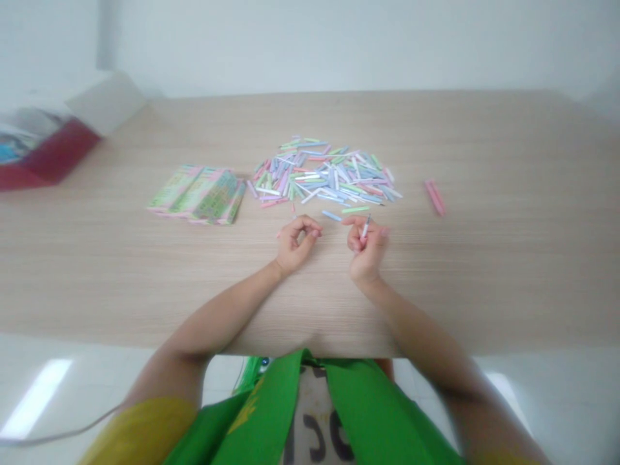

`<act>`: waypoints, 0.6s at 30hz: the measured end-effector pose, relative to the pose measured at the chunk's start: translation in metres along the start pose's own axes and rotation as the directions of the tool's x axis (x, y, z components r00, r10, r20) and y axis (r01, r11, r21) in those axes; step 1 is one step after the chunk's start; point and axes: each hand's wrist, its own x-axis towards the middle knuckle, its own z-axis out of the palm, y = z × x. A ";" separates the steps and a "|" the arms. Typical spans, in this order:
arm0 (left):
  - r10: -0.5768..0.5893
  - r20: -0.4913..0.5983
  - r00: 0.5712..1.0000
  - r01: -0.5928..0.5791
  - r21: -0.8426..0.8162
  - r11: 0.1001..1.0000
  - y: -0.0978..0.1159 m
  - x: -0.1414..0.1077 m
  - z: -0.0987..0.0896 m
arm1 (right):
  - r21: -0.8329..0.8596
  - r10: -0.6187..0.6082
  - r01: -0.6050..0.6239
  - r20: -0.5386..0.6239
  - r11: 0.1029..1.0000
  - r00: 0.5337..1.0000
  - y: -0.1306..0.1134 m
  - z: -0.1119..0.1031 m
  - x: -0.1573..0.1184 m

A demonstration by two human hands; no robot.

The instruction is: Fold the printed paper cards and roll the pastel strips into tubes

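My right hand (369,250) has its fingers closed around a slim pen (365,226), whose white body ends in a dark tip pointing up and a pink part below. The index finger stretches toward the left. Across a small gap, my left hand (296,244) is curled, thumb close to the fingertips; what it holds, if anything, is hidden. Small pink bits show beside and beyond it. Just past both hands lie a blue stick-like piece (332,215) and a green one (355,210). Behind them spreads a pile of pastel pen-like pieces (334,177).
Left of the pile lie flat, green and pink printed packets (196,194), overlapping. Two pink pieces (434,197) rest together on the right. A red box with a raised white flap (53,152) stands at the far left of the wooden table (508,258). A wall closes off the back.
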 end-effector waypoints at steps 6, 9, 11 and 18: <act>0.033 0.031 0.999 -0.034 0.045 0.998 0.004 -0.001 0.003 | 0.046 -0.024 0.027 -0.058 0.999 0.998 -0.003 0.005 -0.002; 0.100 0.021 0.995 -0.102 0.124 0.987 0.003 0.002 -0.003 | -0.010 -0.118 0.117 -0.074 0.993 0.990 -0.004 0.009 -0.011; 0.134 0.014 0.991 -0.134 0.207 0.969 -0.002 0.005 -0.011 | -0.121 -0.141 0.134 -0.058 0.984 0.988 -0.003 0.010 -0.019; 0.191 -0.054 0.980 -0.147 0.450 0.881 -0.032 0.026 -0.049 | -0.375 -0.283 0.296 0.091 0.878 0.955 0.016 -0.001 -0.032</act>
